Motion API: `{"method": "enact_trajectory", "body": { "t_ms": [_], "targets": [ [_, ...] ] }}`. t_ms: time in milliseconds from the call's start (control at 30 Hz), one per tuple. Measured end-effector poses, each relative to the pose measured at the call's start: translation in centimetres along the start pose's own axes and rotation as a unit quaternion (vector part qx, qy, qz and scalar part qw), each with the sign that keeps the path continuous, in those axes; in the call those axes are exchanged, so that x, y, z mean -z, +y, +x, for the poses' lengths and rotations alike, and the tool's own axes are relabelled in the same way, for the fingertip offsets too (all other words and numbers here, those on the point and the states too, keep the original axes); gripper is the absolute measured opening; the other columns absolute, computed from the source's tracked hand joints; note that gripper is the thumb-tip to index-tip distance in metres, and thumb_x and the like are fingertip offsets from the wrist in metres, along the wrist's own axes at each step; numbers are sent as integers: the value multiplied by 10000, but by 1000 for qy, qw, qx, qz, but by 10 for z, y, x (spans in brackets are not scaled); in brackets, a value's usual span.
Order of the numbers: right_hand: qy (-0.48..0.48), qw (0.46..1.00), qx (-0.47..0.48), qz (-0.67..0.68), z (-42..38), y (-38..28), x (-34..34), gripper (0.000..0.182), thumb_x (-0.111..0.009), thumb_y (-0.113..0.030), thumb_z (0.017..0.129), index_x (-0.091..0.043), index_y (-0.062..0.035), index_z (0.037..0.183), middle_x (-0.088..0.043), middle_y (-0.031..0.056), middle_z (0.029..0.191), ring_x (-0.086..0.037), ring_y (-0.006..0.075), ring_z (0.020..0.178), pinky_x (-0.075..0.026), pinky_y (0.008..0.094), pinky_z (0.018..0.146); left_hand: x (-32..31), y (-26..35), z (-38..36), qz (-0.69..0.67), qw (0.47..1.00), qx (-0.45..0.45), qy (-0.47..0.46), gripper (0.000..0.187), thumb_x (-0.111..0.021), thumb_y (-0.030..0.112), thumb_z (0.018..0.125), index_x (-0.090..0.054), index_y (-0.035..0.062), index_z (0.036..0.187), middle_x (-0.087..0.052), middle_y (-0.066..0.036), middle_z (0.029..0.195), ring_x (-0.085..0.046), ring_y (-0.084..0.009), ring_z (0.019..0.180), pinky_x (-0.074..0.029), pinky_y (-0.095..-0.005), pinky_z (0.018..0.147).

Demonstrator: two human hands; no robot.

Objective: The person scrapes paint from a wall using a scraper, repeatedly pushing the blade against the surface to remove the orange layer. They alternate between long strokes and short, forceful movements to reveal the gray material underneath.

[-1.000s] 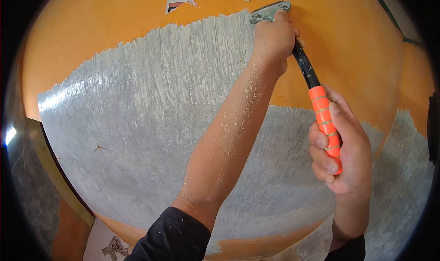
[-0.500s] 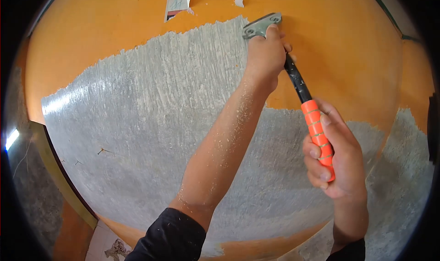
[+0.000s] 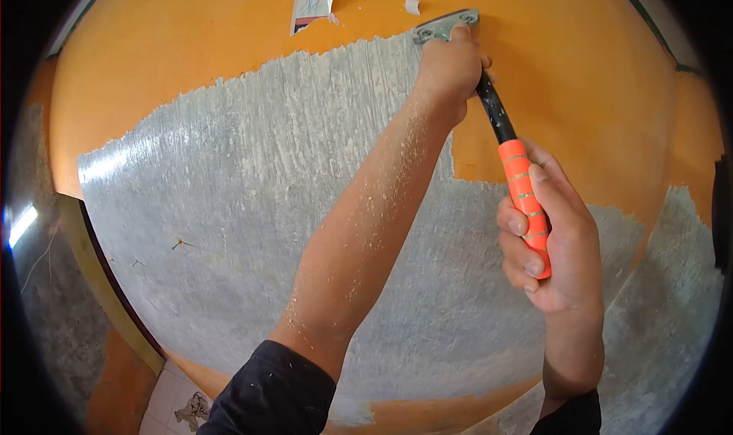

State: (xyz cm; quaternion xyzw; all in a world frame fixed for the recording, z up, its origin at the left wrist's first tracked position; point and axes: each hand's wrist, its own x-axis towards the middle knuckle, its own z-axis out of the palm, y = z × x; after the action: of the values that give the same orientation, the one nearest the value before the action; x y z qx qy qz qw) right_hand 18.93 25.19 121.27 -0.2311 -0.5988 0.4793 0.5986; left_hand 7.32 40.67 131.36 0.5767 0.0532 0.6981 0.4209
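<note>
A long-handled paint scraper (image 3: 502,122) lies slanted across the wall, its wide metal head at the ragged edge between orange paint (image 3: 550,91) and bared grey wall (image 3: 252,244). My left hand (image 3: 450,61) is closed round the neck just below the head, with the thumb up against the metal. Lower down, my right hand (image 3: 561,240) wraps the orange ribbed grip at the handle's end. Pale flakes cling to my left forearm and speckle the black shaft.
A torn paper sticker (image 3: 311,9) and a small white scrap (image 3: 412,6) cling to the orange paint above. A nail (image 3: 179,243) sticks out of the grey wall at left. Beside the doorway frame (image 3: 107,275), a crumpled cloth-like thing (image 3: 192,410) lies on the tiled floor.
The scraper head has moved a little up and right along the paint edge, both hands going with it. A strip beside it shows more grey. The view has shifted slightly.
</note>
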Motion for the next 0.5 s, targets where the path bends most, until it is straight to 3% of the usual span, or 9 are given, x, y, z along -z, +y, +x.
{"method": "enact_trajectory", "body": {
  "t_ms": [500],
  "targets": [
    [10, 1000, -4, -5, -8, 6, -5, 388, -393, -312, 1049, -390, -108, 1379, -498, 33, 692, -389, 72, 379, -311, 237, 307, -2, -1, -8, 10, 1000, 29, 0, 311, -443, 280, 1017, -534, -17, 994, -581, -77, 757, -547, -171, 618, -465, -308, 574]
  ]
}}
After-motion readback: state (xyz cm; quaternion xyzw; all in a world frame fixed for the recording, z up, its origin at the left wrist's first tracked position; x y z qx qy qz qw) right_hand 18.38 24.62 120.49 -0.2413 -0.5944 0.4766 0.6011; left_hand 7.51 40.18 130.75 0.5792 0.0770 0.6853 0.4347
